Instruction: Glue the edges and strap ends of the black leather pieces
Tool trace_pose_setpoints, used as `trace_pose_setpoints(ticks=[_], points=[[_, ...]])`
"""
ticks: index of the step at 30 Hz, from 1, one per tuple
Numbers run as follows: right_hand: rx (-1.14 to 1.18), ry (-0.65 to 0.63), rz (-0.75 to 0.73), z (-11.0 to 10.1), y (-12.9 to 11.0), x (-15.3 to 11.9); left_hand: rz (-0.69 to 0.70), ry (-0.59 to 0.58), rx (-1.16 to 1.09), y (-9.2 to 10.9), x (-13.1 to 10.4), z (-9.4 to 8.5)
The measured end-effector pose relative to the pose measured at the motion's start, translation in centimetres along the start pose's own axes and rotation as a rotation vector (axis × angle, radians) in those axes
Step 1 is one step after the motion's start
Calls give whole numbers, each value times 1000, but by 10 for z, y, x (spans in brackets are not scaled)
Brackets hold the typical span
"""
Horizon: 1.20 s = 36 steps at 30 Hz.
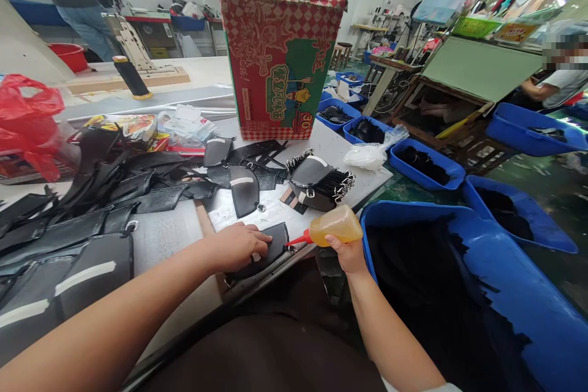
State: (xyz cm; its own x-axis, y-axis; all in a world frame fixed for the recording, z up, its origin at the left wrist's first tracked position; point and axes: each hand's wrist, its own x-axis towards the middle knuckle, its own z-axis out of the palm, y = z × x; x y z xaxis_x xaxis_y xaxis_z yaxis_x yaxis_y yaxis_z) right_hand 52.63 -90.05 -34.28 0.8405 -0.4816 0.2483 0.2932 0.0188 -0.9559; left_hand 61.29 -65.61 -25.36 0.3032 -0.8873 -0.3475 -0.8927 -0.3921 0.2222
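My right hand point(348, 253) is wrapped round a squeeze bottle point(337, 226) of yellowish glue-like liquid. Its red nozzle points left and meets the edge of a black leather piece point(277, 239), close to a small metal ring fitting point(291, 249). Over that piece lies my left hand point(241, 246), fingers stretched out and pressing it to the table. Just beyond are a black leather piece with a white strip point(245, 188) and a stack of black pieces point(316, 179) with metal clasps along its side.
Black leather straps and panels point(110, 196) cover the table's left. A tall cardboard box point(282, 67) stands at the back, with a thread cone point(131, 78) left of it. A large blue bin point(519, 294) of black material adjoins the table's right edge. Another person's arm point(542, 90) shows far right.
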Motion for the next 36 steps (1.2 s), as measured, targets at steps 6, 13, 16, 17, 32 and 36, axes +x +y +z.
trace_pose_setpoints(ticks=[6, 13, 16, 17, 32, 36], points=[[-60, 42, -32, 1, -3, -5, -26, 45, 0, -3, 1, 5], [-99, 45, -25, 0, -5, -19, -14, 39, 37, -2, 1, 5], [-102, 78, -21, 0, -2, -24, -23, 54, 26, -2, 1, 6], [-102, 88, -22, 0, -2, -26, -29, 59, 20, -2, 1, 7], [-137, 90, -105, -5, -5, -37, -21, 33, 57, -3, 2, 8], [-134, 39, -83, -7, -1, -35, -20, 25, 64, -2, 2, 6]])
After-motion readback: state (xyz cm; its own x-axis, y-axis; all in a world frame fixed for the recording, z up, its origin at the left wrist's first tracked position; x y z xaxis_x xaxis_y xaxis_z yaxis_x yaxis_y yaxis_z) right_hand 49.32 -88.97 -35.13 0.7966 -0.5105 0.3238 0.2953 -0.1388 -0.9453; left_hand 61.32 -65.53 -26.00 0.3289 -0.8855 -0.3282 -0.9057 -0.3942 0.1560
